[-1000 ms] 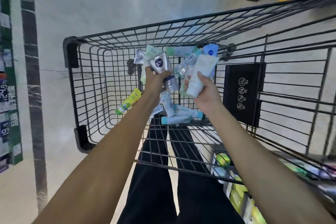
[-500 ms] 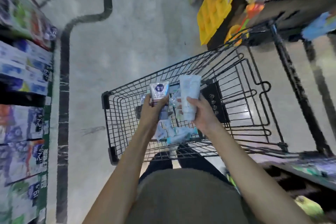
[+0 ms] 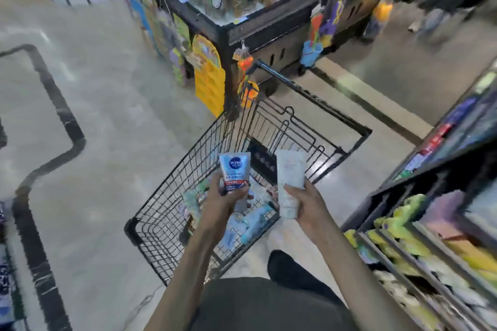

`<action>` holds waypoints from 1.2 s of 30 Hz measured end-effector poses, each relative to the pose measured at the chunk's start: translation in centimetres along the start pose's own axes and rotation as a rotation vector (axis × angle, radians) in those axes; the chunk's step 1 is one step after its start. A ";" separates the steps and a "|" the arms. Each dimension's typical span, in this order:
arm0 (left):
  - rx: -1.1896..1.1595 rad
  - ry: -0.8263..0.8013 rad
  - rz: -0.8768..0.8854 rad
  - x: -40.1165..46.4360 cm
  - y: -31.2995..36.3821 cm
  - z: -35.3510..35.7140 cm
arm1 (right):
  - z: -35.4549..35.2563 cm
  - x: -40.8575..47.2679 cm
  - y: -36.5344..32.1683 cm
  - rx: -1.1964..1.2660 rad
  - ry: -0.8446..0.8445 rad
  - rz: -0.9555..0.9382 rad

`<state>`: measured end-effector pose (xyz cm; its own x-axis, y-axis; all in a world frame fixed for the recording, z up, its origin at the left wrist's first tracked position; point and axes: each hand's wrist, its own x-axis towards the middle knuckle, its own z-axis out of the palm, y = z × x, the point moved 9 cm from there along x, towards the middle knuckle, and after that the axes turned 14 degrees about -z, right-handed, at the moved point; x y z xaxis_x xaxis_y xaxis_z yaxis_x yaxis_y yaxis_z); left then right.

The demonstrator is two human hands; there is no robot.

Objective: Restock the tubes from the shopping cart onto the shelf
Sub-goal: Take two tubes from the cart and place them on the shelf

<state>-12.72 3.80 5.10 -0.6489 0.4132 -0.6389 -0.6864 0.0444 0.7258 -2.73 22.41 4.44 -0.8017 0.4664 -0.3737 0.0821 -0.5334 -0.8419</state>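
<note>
My left hand [image 3: 224, 200] grips a silver tube [image 3: 234, 173] with a round blue logo, held upright above the black wire shopping cart [image 3: 166, 188]. My right hand [image 3: 304, 203] grips a plain white tube [image 3: 290, 180], also upright, over the cart's right side. Several more tubes [image 3: 250, 220], pale blue and green, lie on the cart's floor below my hands. The shelf [image 3: 419, 244] at the right holds blurred yellow and green packs in wire-fronted rows.
A dark display stand [image 3: 242, 8] with hanging goods and yellow cards [image 3: 208, 80] stands just beyond the cart. Pale floor with a black inlaid line [image 3: 51, 121] spreads to the left. Another shelf edge [image 3: 5, 277] shows at the far left. My dark trousers [image 3: 269, 301] fill the bottom.
Both hands have lifted their tubes up out of the cart. My head has risen and turned right, bringing the right-hand shelf and the display stand into view.
</note>
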 end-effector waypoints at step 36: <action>0.572 -0.868 -0.183 -34.5 -35.3 45.3 | -42.6 -55.8 -0.9 0.304 0.923 -0.549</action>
<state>48.77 29.19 13.08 0.0612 0.8560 -0.5133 -0.3467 0.5005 0.7933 67.16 26.89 9.50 0.0729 0.9698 -0.2326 -0.3981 -0.1855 -0.8984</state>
